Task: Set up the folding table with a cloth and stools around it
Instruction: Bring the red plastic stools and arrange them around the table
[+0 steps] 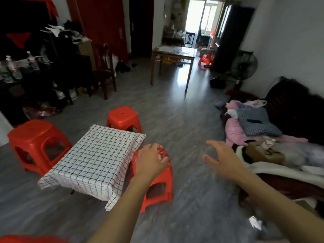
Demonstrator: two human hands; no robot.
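Observation:
A low folding table stands on the floor under a white cloth with a black grid (91,158) that hangs over all its sides. Three red plastic stools stand around it: one on the left (33,137), one at the far end (123,118), one at the right side (157,186). My left hand (150,160) lies on the seat of the right stool, fingers curled over its top. My right hand (220,158) hovers in the air to the right of that stool, fingers spread, holding nothing.
A sofa piled with clothes and a blanket (259,130) lines the right side. A wooden table (173,55) and a chair (103,71) stand farther back, a floor fan (243,65) by the right wall, cluttered shelves (26,71) at the left. Part of a red object (26,239) shows at the bottom left edge.

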